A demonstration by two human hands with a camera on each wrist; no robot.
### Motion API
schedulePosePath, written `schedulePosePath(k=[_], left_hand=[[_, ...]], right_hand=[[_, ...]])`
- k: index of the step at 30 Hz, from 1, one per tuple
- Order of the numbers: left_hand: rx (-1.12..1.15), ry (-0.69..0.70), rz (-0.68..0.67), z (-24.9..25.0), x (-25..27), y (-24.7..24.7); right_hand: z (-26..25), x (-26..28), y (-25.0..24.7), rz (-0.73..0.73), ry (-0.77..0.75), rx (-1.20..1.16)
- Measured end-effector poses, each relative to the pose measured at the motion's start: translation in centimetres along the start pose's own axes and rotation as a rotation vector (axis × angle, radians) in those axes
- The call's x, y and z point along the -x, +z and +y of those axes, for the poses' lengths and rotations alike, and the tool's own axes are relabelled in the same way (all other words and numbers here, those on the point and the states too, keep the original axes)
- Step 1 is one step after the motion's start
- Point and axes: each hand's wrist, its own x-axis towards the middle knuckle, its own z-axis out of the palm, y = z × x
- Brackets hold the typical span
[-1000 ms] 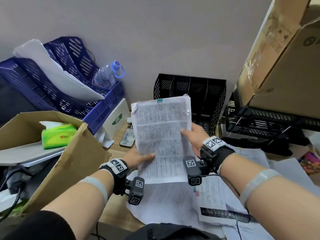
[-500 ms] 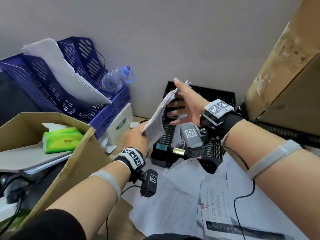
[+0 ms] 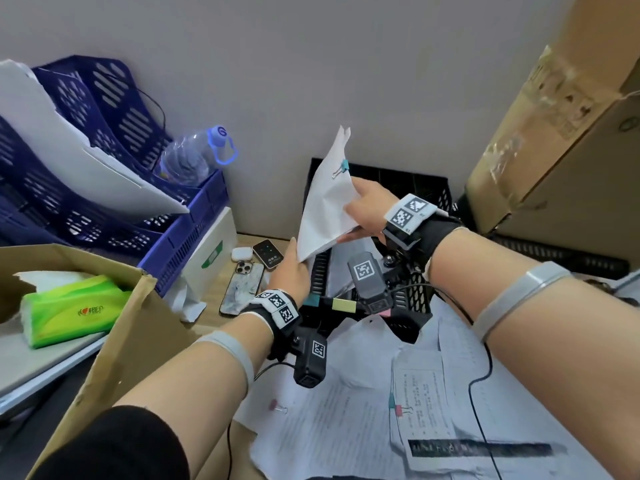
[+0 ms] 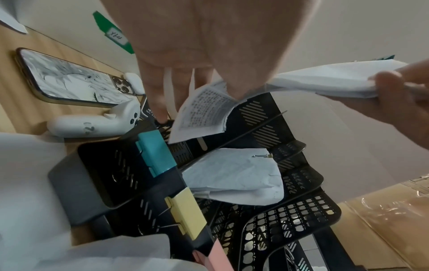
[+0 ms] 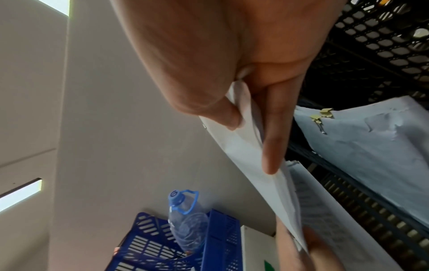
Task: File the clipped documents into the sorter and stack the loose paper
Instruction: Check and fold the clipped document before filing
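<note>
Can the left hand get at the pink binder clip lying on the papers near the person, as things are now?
Probably not yet. The left hand grips the clipped document together with the right hand. The pink binder clip lies uncovered on the loose papers, so once freed, nothing seems to block it.

Your right hand (image 3: 367,209) and its wrist camera cover most of the black sorter (image 3: 429,188), so you cannot tell which slot lies under the clipped document (image 3: 325,206). The print on the loose paper (image 3: 339,424) is too small to read.
</note>
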Motion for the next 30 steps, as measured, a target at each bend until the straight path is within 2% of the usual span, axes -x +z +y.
schedulePosePath(k=[3, 8, 14, 16, 19, 23, 26, 27, 30], left_hand=[[0.016, -0.013, -0.029, 0.1, -1.2, -0.2], [-0.011, 0.07, -0.092, -0.1, -3.1, 0.5], [-0.06, 0.059, -0.145, -1.2, -4.2, 1.5], [-0.054, 0.02, -0.163, -1.1, -3.9, 1.5], [-0.107, -0.089, -0.155, -0.4, -3.0, 1.1], [-0.252, -0.139, -0.059, -0.7, -1.5, 1.8], [-0.22, -0.251, -0.018, -1.4, -0.4, 3.0], [-0.209, -0.28, -0.053, -1.6, 0.2, 3.6], [-0.167, -0.341, -0.32, -1.7, 2.8, 6.8]], right_hand=[[0.7, -1.0, 0.7, 0.005, -0.003, -0.027], [1.7, -2.1, 2.0, 0.028, 0.047, -0.063], [3.6, -2.4, 3.9, -0.018, 0.086, -0.061], [4.5, -2.0, 3.9, -0.071, 0.09, -0.101], [5.7, -0.9, 3.6, -0.241, 0.164, -0.334], [8.9, 1.1, 3.1, -0.179, 0.19, -0.25], [12.6, 3.0, 1.9, -0.165, 0.247, -0.279], [14.0, 3.9, 1.3, -0.156, 0.276, -0.274], [19.2, 6.9, -0.6, -0.126, 0.393, -0.238]])
